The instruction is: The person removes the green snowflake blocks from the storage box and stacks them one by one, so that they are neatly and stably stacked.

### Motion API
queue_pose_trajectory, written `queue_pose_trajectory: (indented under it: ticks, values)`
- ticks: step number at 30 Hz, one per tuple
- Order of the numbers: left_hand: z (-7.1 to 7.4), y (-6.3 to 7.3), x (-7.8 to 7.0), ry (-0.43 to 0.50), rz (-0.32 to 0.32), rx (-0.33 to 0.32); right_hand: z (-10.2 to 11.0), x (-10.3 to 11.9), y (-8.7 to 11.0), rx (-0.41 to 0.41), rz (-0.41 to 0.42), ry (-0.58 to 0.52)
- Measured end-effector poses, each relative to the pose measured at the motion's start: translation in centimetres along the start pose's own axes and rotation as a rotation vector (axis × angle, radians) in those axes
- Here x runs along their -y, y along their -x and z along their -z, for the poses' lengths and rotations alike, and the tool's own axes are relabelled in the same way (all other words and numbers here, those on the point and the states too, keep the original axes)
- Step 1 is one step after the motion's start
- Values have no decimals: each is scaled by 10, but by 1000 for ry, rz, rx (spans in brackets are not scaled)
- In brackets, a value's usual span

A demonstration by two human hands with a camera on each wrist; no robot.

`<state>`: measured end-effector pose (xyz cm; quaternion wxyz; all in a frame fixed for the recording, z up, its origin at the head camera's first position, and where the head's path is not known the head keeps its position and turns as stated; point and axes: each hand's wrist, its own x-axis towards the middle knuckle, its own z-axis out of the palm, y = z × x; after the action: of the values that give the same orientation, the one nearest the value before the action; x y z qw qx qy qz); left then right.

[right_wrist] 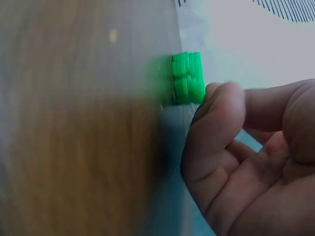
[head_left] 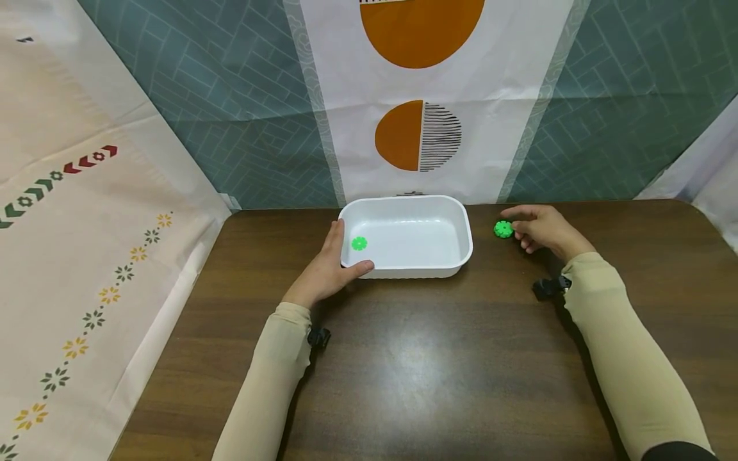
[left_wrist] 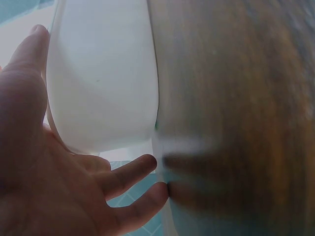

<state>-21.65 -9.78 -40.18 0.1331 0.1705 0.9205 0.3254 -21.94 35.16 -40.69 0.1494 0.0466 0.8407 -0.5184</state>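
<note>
A white rectangular tray (head_left: 406,271) sits on the brown table, with a green notched disc (head_left: 359,243) inside at its left end. Across the tray's near left corner spreads my left hand (head_left: 327,269): the thumb lies at the near rim and the fingers run along the short side. In the left wrist view, two extended fingers reach down by the table. To the right, a small green stack of notched discs (right_wrist: 188,78) is by the fingertips of my right hand (head_left: 544,229). That hand's thumb and fingers bend beside the upper disc; I cannot tell if they pinch it.
A patterned cloth (head_left: 418,182) hangs behind the table's back edge, close to the tray. Pale embroidered cloth (head_left: 115,256) drapes along the left side. Dark wrist cameras (head_left: 319,337) are strapped at both sleeves.
</note>
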Motion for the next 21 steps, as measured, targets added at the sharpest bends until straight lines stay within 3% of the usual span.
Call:
queue_pose_trajectory:
  ticks: [9,21]
  values:
    - [1,1,1,12,-10,-7,4,36,23,-131,73,-89]
    - [0,0,3,12,-10,-10,-5,90,30,-116,213,-128]
